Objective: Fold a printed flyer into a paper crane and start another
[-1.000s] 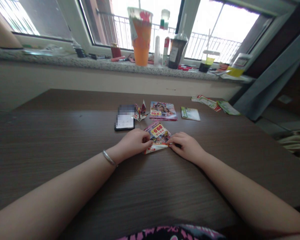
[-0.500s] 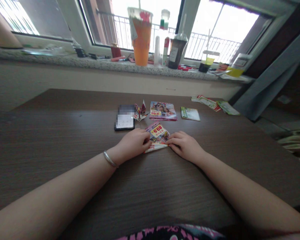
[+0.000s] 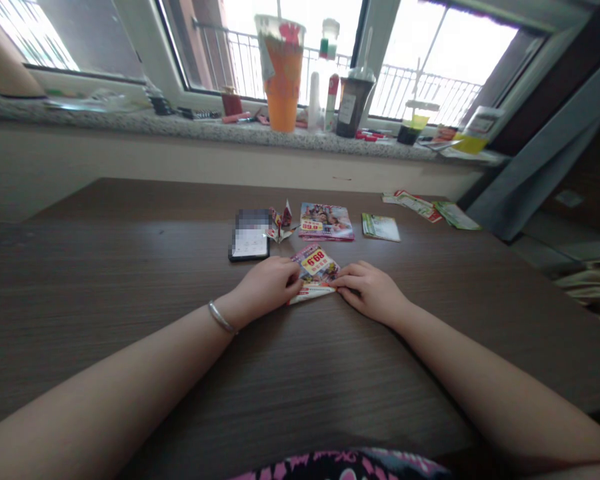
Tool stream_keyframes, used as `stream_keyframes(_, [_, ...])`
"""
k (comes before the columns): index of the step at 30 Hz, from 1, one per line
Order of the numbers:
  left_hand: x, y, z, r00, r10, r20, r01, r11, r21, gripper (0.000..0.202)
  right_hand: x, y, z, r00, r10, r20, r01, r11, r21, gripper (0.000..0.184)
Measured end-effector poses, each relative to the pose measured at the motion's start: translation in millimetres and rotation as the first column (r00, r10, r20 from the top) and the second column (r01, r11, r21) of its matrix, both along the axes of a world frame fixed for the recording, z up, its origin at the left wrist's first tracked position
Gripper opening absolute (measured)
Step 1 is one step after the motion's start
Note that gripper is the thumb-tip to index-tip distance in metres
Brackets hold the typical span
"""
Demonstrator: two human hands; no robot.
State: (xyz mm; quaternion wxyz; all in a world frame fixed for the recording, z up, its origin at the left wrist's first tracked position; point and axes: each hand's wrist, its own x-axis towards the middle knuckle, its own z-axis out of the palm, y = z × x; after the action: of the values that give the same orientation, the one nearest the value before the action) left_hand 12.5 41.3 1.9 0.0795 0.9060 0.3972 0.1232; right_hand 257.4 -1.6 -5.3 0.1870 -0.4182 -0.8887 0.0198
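Note:
A printed flyer (image 3: 316,267), partly folded with a pale strip along its near edge, lies on the dark wooden table (image 3: 300,373). My left hand (image 3: 273,283), with a silver bangle at the wrist, has its fingers curled on the flyer's left edge. From the other side, my right hand (image 3: 369,290) pinches the right corner between thumb and fingers. Just beyond stands a folded paper crane (image 3: 281,223), beside a phone (image 3: 251,237) with a lit screen. A stack of similar flyers (image 3: 327,221) is behind the one in my hands.
Right of the stack lies a pile of green and white paper squares (image 3: 381,228). Paper strips (image 3: 415,205) rest at the far right edge. On the windowsill (image 3: 205,125) stand an orange drink cup (image 3: 283,80), a dark cup (image 3: 353,103) and several bottles.
Both hands stay in nearly the same place on the flyer. Its near edge has shifted very slightly; the other things have not moved.

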Motion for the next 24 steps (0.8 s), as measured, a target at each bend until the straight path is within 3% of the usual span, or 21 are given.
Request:
stream_keyframes(7, [0.1, -1.1, 0.4, 1.0, -0.004, 0.023, 0.004, 1.0, 0.006, 0.019, 0.2, -0.4, 0.9, 1.0, -0.003, 0.019, 0.003, 1.0, -0.006, 0.022])
stream_keyframes(11, [-0.4, -0.6, -1.2, 0.997, 0.014, 0.081, -0.013, 1.0, -0.006, 0.009, -0.2, -0.4, 1.1, 1.0, 0.001, 0.03, -0.001, 1.0, 0.002, 0.023])
stream_keyframes(16, [-2.3, -0.1, -4.6, 0.98, -0.123, 0.154, 0.117, 0.992, 0.048, 0.015, -1.1, -1.4, 0.7, 0.998, -0.034, 0.058, 0.033, 0.999, 0.014, 0.022])
stream_keyframes(24, [0.1, -7.1, 3.0, 0.982, -0.19, 0.019, 0.184, 0.968, 0.168, 0.024, 0.9, -0.2, 0.0, 0.988, -0.133, 0.08, 0.128, 0.99, 0.065, 0.021])
